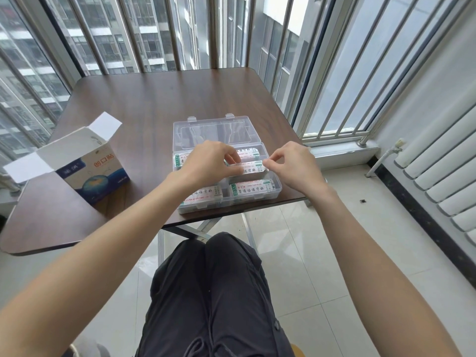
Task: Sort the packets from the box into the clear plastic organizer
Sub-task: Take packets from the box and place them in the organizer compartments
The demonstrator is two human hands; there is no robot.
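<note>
The box (95,173) near the bench's left edge bears orange characters "创口贴" on its front. The packets (251,188) in the organizer (275,186) carry printed characters, too small to read surely.

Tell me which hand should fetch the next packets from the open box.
Left. The left hand is on the same side as the open box, which stands left of the organizer. The right hand pinches the packet's far end and would have to cross over the organizer.
</note>
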